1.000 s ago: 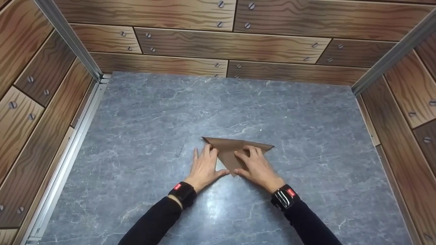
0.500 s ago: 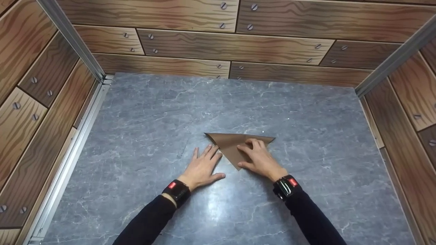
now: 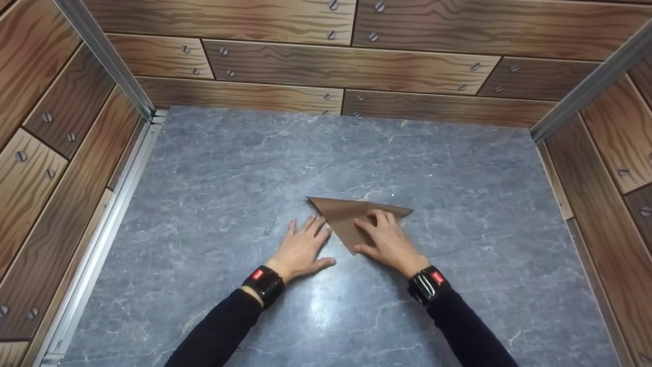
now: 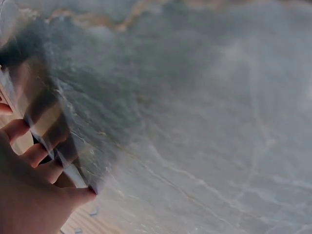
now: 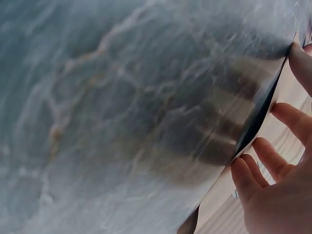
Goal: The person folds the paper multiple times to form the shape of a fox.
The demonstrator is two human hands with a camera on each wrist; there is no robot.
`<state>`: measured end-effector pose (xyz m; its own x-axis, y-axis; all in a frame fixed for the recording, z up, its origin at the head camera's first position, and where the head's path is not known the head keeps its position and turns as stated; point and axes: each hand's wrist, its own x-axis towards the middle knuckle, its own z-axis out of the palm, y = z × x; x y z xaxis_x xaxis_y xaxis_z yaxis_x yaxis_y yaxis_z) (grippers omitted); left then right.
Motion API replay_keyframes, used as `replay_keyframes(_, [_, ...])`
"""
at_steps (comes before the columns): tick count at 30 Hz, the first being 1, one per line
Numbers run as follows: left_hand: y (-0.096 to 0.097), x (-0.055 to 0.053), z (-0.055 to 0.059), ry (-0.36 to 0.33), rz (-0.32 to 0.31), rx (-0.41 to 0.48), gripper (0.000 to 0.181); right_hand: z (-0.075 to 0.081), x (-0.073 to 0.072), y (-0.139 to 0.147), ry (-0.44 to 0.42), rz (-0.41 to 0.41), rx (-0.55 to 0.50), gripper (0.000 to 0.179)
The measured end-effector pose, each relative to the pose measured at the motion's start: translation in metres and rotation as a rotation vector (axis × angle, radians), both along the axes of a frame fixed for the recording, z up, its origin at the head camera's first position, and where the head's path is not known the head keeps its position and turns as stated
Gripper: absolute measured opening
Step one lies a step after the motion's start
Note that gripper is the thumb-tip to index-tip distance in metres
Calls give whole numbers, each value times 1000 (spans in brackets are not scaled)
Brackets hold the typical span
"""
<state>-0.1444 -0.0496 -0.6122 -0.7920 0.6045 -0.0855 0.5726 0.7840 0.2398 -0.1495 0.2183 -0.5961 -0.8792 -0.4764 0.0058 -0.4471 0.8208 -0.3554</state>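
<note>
A sheet of brown paper (image 3: 338, 216), folded to a triangle with a long edge at the back and a point towards the person, lies on the grey marbled table (image 3: 244, 153). The left hand (image 3: 300, 250) rests flat, fingers spread, its fingertips right at the paper's left edge. In the left wrist view, its thumb and fingertips meet the shiny tabletop. On the right part of the paper, the right hand (image 3: 384, 239) presses with bent fingertips, its thumb near the front point. The right wrist view shows its fingertips (image 5: 241, 168) against the sheet. This hand hides part of the right side.
Wood-patterned panels (image 3: 280, 61) wall the table at the back and both sides. A metal rail (image 3: 117, 199) runs along the left edge. A bright light reflection lies on the tabletop in front of the hands.
The left hand has come off the paper's front point and drawn back to the left, its fingers spreading flat. The paper has shifted slightly away from the person. The right hand stays on it.
</note>
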Motion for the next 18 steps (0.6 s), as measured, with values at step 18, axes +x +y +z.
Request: replay_keyframes(18, [0,4,4,36,-13,-9,81,0,4,-5,34,-21,-4,67])
